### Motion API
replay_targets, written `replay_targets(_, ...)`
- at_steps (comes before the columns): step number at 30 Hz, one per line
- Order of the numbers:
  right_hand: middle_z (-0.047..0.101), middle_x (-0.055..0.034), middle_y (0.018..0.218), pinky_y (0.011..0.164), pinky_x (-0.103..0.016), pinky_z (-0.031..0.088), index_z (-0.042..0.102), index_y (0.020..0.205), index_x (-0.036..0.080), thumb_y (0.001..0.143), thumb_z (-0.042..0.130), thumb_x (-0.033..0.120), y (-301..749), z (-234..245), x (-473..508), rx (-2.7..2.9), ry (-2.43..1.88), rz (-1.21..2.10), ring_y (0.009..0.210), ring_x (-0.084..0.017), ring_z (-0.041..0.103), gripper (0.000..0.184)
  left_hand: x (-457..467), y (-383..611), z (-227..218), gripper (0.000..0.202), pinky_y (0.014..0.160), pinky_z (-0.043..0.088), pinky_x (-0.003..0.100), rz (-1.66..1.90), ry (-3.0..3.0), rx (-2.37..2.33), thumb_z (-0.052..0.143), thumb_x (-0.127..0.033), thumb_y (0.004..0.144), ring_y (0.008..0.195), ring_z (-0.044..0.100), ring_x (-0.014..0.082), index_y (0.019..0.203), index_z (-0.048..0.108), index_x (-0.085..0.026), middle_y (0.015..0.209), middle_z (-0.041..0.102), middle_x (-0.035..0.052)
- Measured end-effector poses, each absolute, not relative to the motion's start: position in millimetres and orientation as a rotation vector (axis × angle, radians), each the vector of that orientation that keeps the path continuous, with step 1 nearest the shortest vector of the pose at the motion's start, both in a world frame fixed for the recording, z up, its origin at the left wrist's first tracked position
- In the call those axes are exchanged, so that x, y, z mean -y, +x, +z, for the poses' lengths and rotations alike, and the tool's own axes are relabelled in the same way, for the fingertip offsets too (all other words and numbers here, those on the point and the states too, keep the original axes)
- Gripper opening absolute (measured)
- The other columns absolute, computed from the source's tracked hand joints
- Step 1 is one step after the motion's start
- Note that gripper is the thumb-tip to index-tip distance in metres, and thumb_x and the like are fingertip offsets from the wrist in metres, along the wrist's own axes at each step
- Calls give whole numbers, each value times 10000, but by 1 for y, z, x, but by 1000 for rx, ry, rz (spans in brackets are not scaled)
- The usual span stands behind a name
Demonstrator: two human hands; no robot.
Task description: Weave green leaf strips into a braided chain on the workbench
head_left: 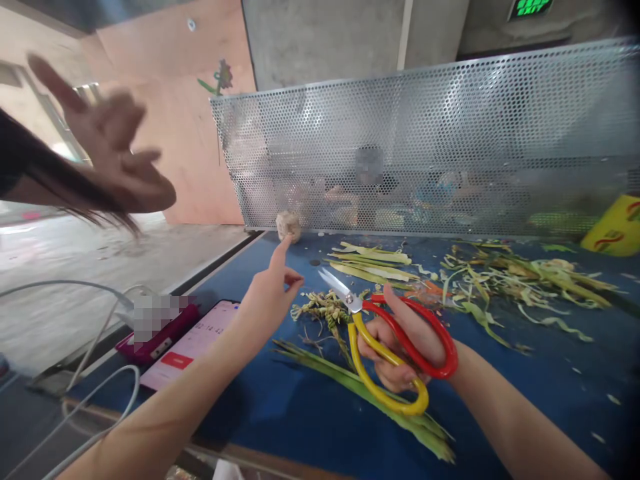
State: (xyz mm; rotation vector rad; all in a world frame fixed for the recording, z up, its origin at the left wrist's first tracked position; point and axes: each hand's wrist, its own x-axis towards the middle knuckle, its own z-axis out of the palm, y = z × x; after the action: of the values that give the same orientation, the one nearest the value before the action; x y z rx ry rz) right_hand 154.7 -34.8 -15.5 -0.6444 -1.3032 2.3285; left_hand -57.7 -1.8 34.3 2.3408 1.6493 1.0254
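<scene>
Scissors (356,305) are up over the middle of a blue tabletop (270,417), perforated metal screen (325,160) along its far edge. Left hand (270,297) is just pointing, nothing in it; right hand (417,328) has the scissors gripped. Decent open room between the green stalks (330,375) and phone (200,340). Off-white roll (288,225) sits near the far left corner, can't tell if the left hand's touching it.

Your left forearm (195,377), bare, slants up and inward from the lower left, ending in your left hand (267,293), its index finger (279,259) stretched straight ahead and the others bent. Your right forearm (505,397), also bare, angles in from the lower right; your right hand (423,331) grips with curled fingers (385,372), thumb extended upward.
</scene>
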Motion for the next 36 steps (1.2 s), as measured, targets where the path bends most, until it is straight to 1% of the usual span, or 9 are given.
replay_targets(2, 415, -3, 297, 206, -180, 178, 486, 601, 144, 606, -194, 772, 156, -18, 35, 1291, -620, 2427, 196, -82, 279, 926, 3, -62, 37, 674, 709, 477, 277, 1086, 2323, -1674, 501, -210, 761, 677, 628, 145, 1364, 200, -191, 822, 696, 24)
replay_targets(8, 430, -10, 318, 199, -180, 209, 522, 655, 115, 606, -180, 779, 156, -24, 35, 1316, -527, 2526, 192, -78, 289, 967, 9, -66, 42, 648, 753, 488, 295, 1190, 2296, -1749, 525, -220, 761, 712, 637, 154, 1347, 248, -201, 798, 699, 20)
replay_targets(11, 439, -18, 330, 186, -179, 205, 516, 658, 118, 602, -193, 774, 154, -24, 36, 1320, -566, 2526, 206, -86, 311, 967, 12, -64, 43, 646, 699, 507, 275, 1225, 2276, -1725, 524, -212, 759, 689, 638, 149, 1344, 249, -201, 802, 703, 16)
replay_targets(14, 436, -24, 330, 183, -182, 225, 522, 658, 112, 600, -212, 761, 150, -25, 36, 1319, -624, 2547, 218, -95, 340, 982, 13, -62, 44, 626, 650, 516, 251, 1214, 2264, -1702, 518, -221, 765, 648, 635, 136, 1334, 258, -209, 809, 706, 13)
replay_targets(18, 445, -28, 327, 169, -178, 231, 526, 645, 115, 630, -182, 758, 149, -25, 35, 1309, -677, 2493, 210, -97, 350, 956, 15, -59, 43, 631, 644, 519, 241, 1198, 2279, -1697, 533, -235, 761, 589, 619, 119, 1330, 261, -218, 801, 708, 4)
replay_targets(22, 446, -26, 319, 177, -164, 240, 533, 644, 120, 641, -135, 774, 149, -23, 35, 1312, -765, 2428, 216, -89, 351, 935, 17, -56, 42, 615, 646, 525, 253, 1199, 2265, -1687, 533, -257, 767, 576, 620, 121, 1323, 271, -219, 781, 705, 1)
replay_targets(29, 425, -8, 315, 173, -158, 202, 506, 627, 127, 674, -144, 746, 147, -20, 37, 1354, -809, 2412, 205, -77, 308, 898, 18, -54, 41, 610, 638, 534, 247, 1175, 2248, -1638, 549, -262, 758, 632, 644, 133, 1308, 288, -227, 770, 704, -6)
replay_targets(33, 401, 3, 295, 204, -153, 246, 496, 616, 131, 660, -114, 772, 146, -20, 38, 1347, -792, 2342, 222, -79, 339, 886, 19, -52, 41, 620, 643, 535, 250, 1170, 2236, -1607, 562, -263, 749, 658, 652, 141, 1305, 292, -221, 762, 704, -5)
replay_targets(36, 405, 1, 295, 194, -149, 227, 496, 623, 133, 681, -108, 761, 146, -19, 38, 1357, -815, 2354, 217, -79, 335, 873, 19, -51, 42, 634, 654, 536, 264, 1150, 2222, -1615, 566, -256, 745, 653, 652, 144, 1311, 283, -214, 763, 705, -3)
